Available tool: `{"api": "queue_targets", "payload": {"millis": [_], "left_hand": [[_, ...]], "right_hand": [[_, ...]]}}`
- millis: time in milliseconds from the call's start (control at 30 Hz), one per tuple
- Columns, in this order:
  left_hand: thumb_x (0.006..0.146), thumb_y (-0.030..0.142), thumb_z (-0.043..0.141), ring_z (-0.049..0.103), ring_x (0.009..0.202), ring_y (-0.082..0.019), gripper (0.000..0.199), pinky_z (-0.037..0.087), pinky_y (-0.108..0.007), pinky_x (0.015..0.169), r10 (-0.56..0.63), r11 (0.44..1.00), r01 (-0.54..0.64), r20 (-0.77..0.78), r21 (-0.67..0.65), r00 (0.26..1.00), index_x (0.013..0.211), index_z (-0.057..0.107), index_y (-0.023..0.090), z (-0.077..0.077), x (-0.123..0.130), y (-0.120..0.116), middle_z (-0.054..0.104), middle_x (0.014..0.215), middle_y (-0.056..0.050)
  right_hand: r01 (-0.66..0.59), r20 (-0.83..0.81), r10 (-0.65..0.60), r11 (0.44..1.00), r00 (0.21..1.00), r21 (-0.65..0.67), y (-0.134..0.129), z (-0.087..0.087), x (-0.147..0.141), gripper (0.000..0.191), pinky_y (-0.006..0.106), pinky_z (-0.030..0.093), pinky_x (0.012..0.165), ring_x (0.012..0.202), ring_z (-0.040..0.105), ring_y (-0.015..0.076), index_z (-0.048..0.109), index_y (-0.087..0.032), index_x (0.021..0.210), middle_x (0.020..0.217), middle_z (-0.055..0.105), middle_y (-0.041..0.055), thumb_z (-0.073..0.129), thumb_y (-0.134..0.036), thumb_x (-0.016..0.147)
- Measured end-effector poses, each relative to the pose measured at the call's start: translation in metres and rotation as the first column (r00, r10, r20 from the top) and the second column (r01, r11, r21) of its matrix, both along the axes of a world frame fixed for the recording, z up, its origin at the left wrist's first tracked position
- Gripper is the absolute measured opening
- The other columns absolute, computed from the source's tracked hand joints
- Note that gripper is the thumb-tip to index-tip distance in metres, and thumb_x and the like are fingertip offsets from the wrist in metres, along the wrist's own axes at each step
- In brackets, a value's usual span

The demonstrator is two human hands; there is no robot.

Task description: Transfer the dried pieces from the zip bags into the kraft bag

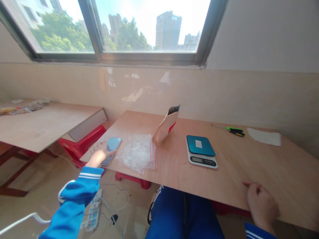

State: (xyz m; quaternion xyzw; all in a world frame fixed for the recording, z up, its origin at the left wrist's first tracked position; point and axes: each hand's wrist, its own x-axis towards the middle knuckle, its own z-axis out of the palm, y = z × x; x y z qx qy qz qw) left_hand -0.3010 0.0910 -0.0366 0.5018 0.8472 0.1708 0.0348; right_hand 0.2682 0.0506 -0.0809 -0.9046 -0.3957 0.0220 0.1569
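My left hand (100, 154) reaches out at the left end of the table, fingers spread, over the near-left side of a smartphone (114, 143). The hand covers part of the phone; whether it presses on it I cannot tell. Just right of the phone lies a pile of clear zip bags (137, 152) with red seal strips. My right hand (261, 202) rests at the table's front edge on the right. Its index finger points left while the others are curled in, and nothing shows in it. The kitchen scale (200, 146), with a teal platform, is the item nearest to it.
An opened brown paper pouch (166, 127) stands tilted behind the bags. Two screwdrivers (234, 130) and a white paper piece (264, 136) lie at the back right. Red stools (84, 142), a power strip (94, 210) and cables are below; another table (54, 119) stands left.
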Motion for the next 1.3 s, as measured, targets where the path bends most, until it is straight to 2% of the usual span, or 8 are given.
{"api": "queue_targets", "payload": {"millis": [133, 267, 433, 600, 733, 967, 1100, 1300], "left_hand": [[0.085, 0.038, 0.040, 0.047, 0.121, -0.040, 0.050, 0.033, -0.055, 0.100, -0.119, 0.967, 0.098, 0.075, 0.237, 0.990, 0.123, 0.050, 0.007, 0.010, 0.054, -0.007, 0.051, 0.123, -0.025], [0.087, 0.032, 0.043, 0.060, 0.104, -0.024, 0.026, 0.045, -0.037, 0.094, -0.419, 0.870, 0.343, 0.164, 0.355, 0.893, 0.103, 0.060, 0.021, 0.014, 0.127, -0.011, 0.060, 0.110, -0.011], [0.084, 0.022, 0.050, 0.062, 0.098, -0.024, 0.020, 0.049, -0.039, 0.088, -0.555, 0.787, 0.408, 0.243, 0.463, 0.795, 0.102, 0.059, 0.023, 0.010, 0.189, -0.003, 0.061, 0.106, -0.011], [0.084, 0.017, 0.048, 0.059, 0.102, -0.031, 0.025, 0.046, -0.050, 0.090, -0.490, 0.793, 0.278, 0.295, 0.542, 0.820, 0.108, 0.056, 0.019, 0.002, 0.204, 0.013, 0.057, 0.103, -0.017], [0.083, 0.016, 0.050, 0.050, 0.119, -0.028, 0.041, 0.041, -0.048, 0.101, -0.475, 0.746, 0.208, 0.286, 0.633, 0.832, 0.124, 0.046, 0.019, 0.005, 0.215, 0.024, 0.049, 0.120, -0.016], [0.091, 0.038, 0.049, 0.029, 0.140, -0.029, 0.064, 0.032, -0.053, 0.109, -0.504, 0.645, 0.164, 0.254, 0.746, 0.826, 0.147, 0.019, 0.029, 0.047, 0.250, 0.045, 0.022, 0.152, -0.014], [0.094, 0.040, 0.044, 0.032, 0.139, -0.028, 0.050, 0.033, -0.053, 0.108, -0.566, 0.633, 0.267, 0.199, 0.726, 0.800, 0.143, 0.032, 0.036, 0.068, 0.260, 0.064, 0.019, 0.155, -0.010], [0.095, 0.029, 0.044, 0.052, 0.123, -0.027, 0.026, 0.041, -0.048, 0.101, -0.522, 0.666, 0.344, 0.084, 0.662, 0.849, 0.113, 0.059, 0.019, 0.066, 0.262, 0.080, 0.047, 0.140, -0.014]], "right_hand": [[0.006, -0.015, -0.006, 1.000, 1.000, -0.011, -0.001, 0.002, -0.002, 0.055, 0.034, 0.037, 0.054, 0.072, 0.063, 0.0302, 0.073, -0.012, 0.106, 0.093, 0.071, 0.0199, 0.023, -0.031, 0.094], [0.000, -0.039, -0.001, 1.000, 0.999, -0.025, -0.002, 0.003, -0.003, 0.055, 0.034, 0.039, 0.057, 0.077, 0.063, 0.0311, 0.072, -0.011, 0.107, 0.098, 0.070, 0.0191, 0.022, -0.031, 0.094], [-0.034, -0.109, 0.037, 0.999, 0.993, 0.028, -0.006, -0.001, 0.002, 0.054, 0.034, 0.040, 0.063, 0.083, 0.062, 0.0301, 0.072, -0.013, 0.104, 0.102, 0.070, 0.0169, 0.022, -0.031, 0.095], [-0.173, -0.068, 0.199, 0.945, 0.978, 0.279, -0.007, -0.003, 0.000, 0.050, 0.035, 0.041, 0.076, 0.088, 0.058, 0.0294, 0.072, -0.007, 0.098, 0.099, 0.065, 0.0188, 0.027, -0.028, 0.090], [-0.301, 0.022, 0.342, 0.794, 0.939, 0.528, 0.001, 0.007, -0.025, 0.058, 0.037, 0.042, 0.072, 0.075, 0.056, 0.0263, 0.072, -0.009, 0.091, 0.083, 0.061, 0.0147, 0.024, -0.041, 0.092], [-0.595, 0.026, 0.731, 0.533, 0.682, 0.602, 0.013, 0.025, -0.070, 0.042, 0.039, 0.046, 0.083, 0.093, 0.059, 0.0247, 0.066, -0.019, 0.092, 0.097, 0.062, 0.0104, 0.037, -0.048, 0.093], [-0.600, 0.015, 0.755, 0.508, 0.656, 0.618, 0.017, 0.029, -0.072, 0.034, 0.040, 0.047, 0.086, 0.097, 0.059, 0.0240, 0.064, -0.020, 0.098, 0.101, 0.062, 0.0094, 0.041, -0.045, 0.093], [-0.616, 0.016, 0.798, 0.453, 0.603, 0.644, 0.021, 0.034, -0.081, 0.027, 0.040, 0.048, 0.087, 0.099, 0.059, 0.0233, 0.063, -0.022, 0.098, 0.101, 0.063, 0.0086, 0.043, -0.039, 0.094]]}}
